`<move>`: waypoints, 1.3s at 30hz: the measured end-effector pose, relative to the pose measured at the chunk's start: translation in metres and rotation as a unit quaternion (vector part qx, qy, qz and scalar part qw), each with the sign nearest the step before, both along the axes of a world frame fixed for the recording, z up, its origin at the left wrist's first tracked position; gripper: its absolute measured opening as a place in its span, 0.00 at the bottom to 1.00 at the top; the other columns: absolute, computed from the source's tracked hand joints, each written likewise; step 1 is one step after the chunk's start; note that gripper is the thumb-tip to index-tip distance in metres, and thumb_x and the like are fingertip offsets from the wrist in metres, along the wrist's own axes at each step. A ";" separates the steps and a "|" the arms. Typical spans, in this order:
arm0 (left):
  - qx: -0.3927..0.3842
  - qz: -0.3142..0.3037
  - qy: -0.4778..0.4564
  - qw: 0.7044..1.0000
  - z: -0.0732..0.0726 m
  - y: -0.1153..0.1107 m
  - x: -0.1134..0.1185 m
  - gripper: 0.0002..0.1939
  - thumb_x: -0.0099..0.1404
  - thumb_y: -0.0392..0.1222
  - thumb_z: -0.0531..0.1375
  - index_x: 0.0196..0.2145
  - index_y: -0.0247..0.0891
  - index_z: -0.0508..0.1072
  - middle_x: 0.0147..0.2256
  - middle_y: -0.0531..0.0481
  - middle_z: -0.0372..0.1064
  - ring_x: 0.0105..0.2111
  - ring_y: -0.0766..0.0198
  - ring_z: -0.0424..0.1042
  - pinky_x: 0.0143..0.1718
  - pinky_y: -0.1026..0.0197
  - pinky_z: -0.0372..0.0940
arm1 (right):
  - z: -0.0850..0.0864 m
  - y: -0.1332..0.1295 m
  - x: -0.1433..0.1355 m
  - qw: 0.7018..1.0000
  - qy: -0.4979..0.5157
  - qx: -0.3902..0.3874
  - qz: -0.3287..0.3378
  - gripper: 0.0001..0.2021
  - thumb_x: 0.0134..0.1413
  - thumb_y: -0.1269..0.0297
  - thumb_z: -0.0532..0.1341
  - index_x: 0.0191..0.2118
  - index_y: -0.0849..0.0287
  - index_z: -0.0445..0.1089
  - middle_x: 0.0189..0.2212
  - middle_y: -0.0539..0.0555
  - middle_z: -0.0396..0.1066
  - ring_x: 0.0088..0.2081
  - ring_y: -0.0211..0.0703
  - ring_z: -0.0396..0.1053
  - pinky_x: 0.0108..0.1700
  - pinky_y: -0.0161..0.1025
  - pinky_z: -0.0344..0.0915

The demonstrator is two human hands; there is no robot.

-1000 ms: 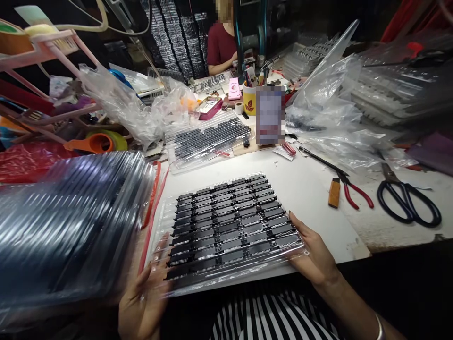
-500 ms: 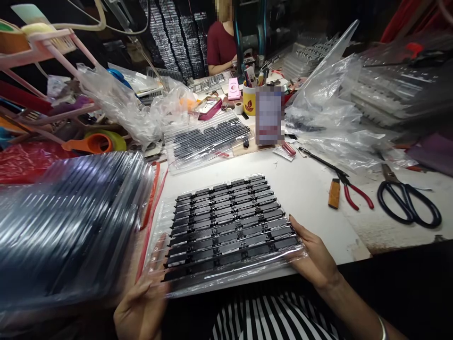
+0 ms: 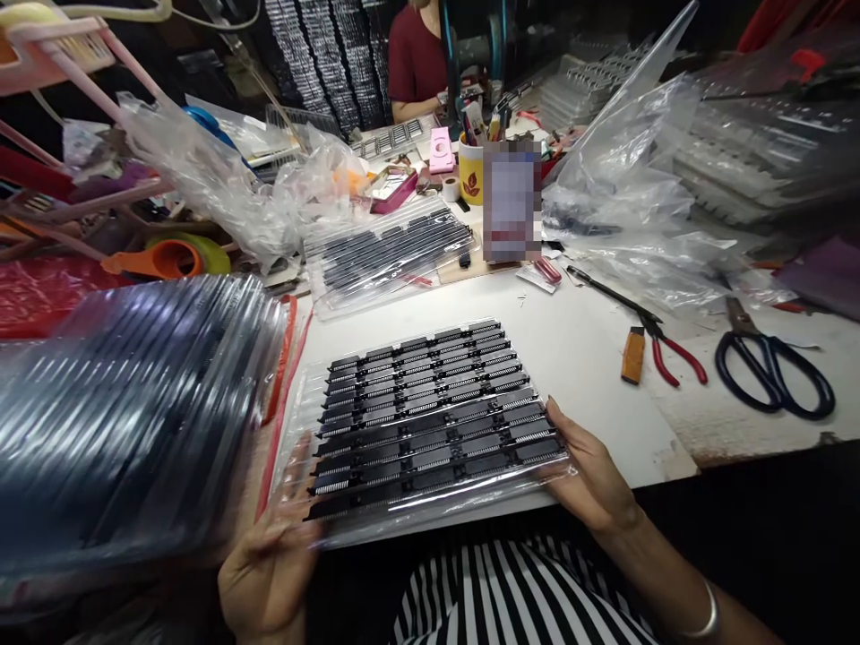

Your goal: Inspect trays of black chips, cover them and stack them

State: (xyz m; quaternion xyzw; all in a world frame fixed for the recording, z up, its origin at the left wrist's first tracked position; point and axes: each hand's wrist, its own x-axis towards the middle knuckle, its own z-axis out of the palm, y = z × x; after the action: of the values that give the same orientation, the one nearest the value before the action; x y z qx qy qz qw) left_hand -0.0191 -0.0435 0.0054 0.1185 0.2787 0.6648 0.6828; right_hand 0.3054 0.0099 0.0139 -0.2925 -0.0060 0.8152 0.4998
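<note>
Held between my two hands is a clear plastic tray with several rows of black slotted strips lying across it. My left hand grips its near left corner, fingers partly seen through the plastic. On the right edge my right hand is closed, thumb on top and the other fingers mostly hidden underneath. The tray hangs over the front edge of the white work surface, tilted slightly. Close to my left hand stands a big stack of filled clear trays.
Behind lies another clear tray with dark strips. Pliers with red handles, an orange-brown lighter-sized block and dark-handled scissors lie at right. Plastic bags crowd the back, near a yellow mug. A person in maroon sits opposite.
Both hands keep hold of the tray, which has shifted only slightly. The whole view has moved a little, so the background sits higher in the picture.
</note>
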 end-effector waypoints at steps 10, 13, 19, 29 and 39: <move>-0.032 0.010 0.038 0.999 0.003 -0.001 0.004 0.44 0.48 0.25 0.48 0.65 0.33 0.46 0.61 0.39 0.56 0.53 0.58 0.66 0.46 0.57 0.68 | -0.001 -0.001 0.002 0.997 -0.058 -0.055 -0.008 0.10 0.58 0.62 0.58 0.41 0.53 0.75 0.41 0.52 0.76 0.47 0.48 0.71 0.56 0.50 0.63; -0.039 0.024 0.032 0.998 0.005 0.000 0.006 0.45 0.48 0.25 0.48 0.65 0.34 0.44 0.62 0.42 0.54 0.55 0.58 0.63 0.52 0.54 0.64 | -0.001 -0.002 0.007 0.995 -0.057 -0.086 -0.005 0.12 0.59 0.62 0.55 0.42 0.50 0.75 0.41 0.51 0.76 0.47 0.48 0.72 0.56 0.51 0.63; -0.009 0.056 0.022 0.998 0.007 0.002 0.011 0.37 0.60 0.30 0.45 0.66 0.41 0.39 0.63 0.43 0.51 0.59 0.56 0.59 0.58 0.48 0.55 | 0.001 -0.007 0.016 0.991 -0.074 -0.112 0.002 0.15 0.58 0.66 0.53 0.45 0.45 0.74 0.46 0.49 0.74 0.43 0.45 0.74 0.53 0.47 0.68; -0.117 0.028 0.075 0.990 0.023 -0.001 0.016 0.32 0.61 0.27 0.50 0.63 0.39 0.54 0.48 0.42 0.71 0.42 0.63 0.73 0.42 0.62 0.67 | 0.002 -0.009 0.005 0.987 -0.111 -0.113 -0.009 0.16 0.59 0.62 0.53 0.52 0.46 0.68 0.54 0.48 0.67 0.52 0.46 0.67 0.52 0.46 0.69; -0.146 0.030 0.260 0.954 0.021 -0.005 0.002 0.11 0.59 0.33 0.59 0.40 0.33 0.77 0.46 0.42 0.73 0.39 0.65 0.72 0.38 0.69 0.66 | 0.003 -0.007 0.005 0.992 -0.107 -0.069 0.010 0.15 0.60 0.55 0.52 0.49 0.45 0.70 0.55 0.49 0.67 0.56 0.49 0.63 0.57 0.52 0.63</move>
State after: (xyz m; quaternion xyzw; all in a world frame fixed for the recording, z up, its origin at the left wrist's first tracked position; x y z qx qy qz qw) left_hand -0.0171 -0.0489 0.0264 0.1778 0.5440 0.5833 0.5764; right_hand 0.3107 0.0027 0.0166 -0.4114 -0.0060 0.7826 0.4673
